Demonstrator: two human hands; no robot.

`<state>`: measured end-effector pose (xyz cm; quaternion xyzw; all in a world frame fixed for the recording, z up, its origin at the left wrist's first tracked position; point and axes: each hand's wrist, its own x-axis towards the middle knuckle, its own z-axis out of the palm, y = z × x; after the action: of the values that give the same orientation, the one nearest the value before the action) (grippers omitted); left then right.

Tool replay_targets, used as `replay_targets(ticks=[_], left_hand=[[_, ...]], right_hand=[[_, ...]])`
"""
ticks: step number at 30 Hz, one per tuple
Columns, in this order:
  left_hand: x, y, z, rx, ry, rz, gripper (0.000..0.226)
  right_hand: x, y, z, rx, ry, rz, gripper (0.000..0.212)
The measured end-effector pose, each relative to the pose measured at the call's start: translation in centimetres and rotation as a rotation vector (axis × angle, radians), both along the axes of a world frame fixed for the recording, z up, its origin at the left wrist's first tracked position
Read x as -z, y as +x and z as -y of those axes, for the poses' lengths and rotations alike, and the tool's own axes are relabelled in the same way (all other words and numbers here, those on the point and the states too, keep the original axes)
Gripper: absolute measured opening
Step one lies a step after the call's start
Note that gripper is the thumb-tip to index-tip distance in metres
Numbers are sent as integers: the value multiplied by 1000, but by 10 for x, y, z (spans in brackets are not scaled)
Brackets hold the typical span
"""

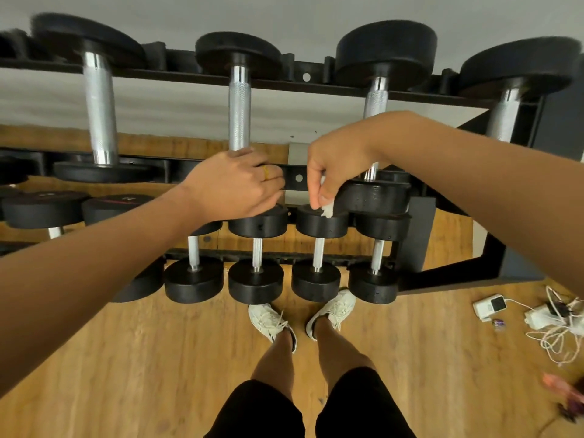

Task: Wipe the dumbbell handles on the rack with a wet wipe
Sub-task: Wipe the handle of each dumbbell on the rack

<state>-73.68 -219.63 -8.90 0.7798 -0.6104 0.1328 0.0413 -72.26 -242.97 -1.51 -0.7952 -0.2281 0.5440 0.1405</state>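
I'm reaching over the rack [278,78].
My left hand [234,183] curls over a dumbbell [238,115] end; my right hand [335,165] pinches a crumpled white wipe [327,211].

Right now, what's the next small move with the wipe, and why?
Probably carry the wipe left onto the knurled handle: the right hand pinches it off any bar, while the left hand holds that handle's near end, seemingly steadying it.

No legible text — only faint, perhaps printed marks on two dumbbell heads [44,208]
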Motion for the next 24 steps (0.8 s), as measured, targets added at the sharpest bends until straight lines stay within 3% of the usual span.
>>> replay_targets(ticks=[5, 10, 15, 19, 24], left_hand=[[1, 0, 0, -2, 0, 6, 36], [1, 0, 0, 2, 18, -16, 35], [1, -1, 0, -7, 27, -21, 35], [4, 0, -2, -26, 41, -51, 36], [-4, -4, 3, -23, 65, 14, 33]], right_hand=[[-13, -9, 26, 106, 31, -62, 16], [5, -10, 11, 132, 72, 97, 12], [3, -11, 17, 56, 124, 110, 12], [-8, -31, 46, 151, 220, 132, 16], [2, -47, 43, 205, 317, 331, 18]])
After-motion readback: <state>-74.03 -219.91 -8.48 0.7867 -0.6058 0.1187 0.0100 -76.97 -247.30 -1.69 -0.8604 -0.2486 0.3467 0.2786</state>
